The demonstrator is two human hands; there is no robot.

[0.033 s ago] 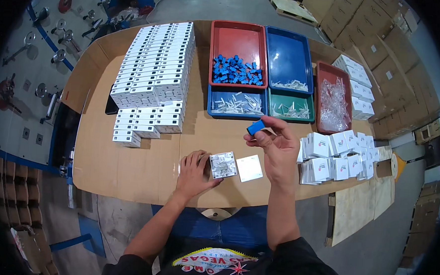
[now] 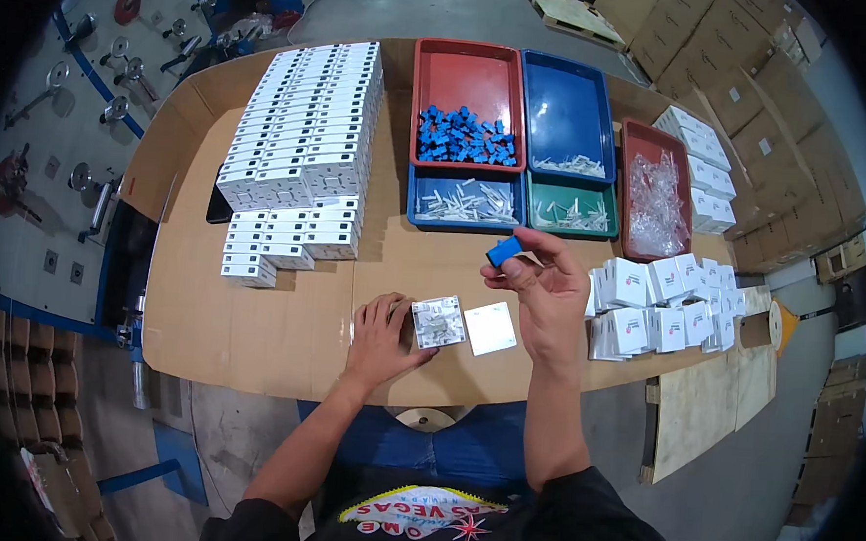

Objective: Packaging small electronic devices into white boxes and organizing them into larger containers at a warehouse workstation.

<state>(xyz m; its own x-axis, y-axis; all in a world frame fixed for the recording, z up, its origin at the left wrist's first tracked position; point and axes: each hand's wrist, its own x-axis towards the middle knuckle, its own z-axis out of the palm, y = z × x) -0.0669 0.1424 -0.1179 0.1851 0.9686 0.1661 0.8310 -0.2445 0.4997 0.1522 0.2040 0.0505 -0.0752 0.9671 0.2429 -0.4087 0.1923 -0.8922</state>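
Observation:
Up over the table, my right hand [image 2: 552,291] pinches a small blue block-shaped part [image 2: 503,252] between thumb and fingertips. My left hand [image 2: 378,342] lies at the left side of a white square housing [image 2: 439,324], its thumb along the lower edge and its fingers curved by the left edge. The housing faces up, showing grey and white parts inside; they are too small to make out. Just right of it lies a flat white square cover [image 2: 491,329].
A red tray [image 2: 468,72] holds many blue parts. Blue [image 2: 569,106] and green [image 2: 594,189] trays hold small white pieces; another red tray [image 2: 658,248] holds clear plastic pieces. White boxed units [image 2: 308,137] are stacked left, and more white boxes [image 2: 666,302] stand right on the cardboard-covered table [image 2: 253,335].

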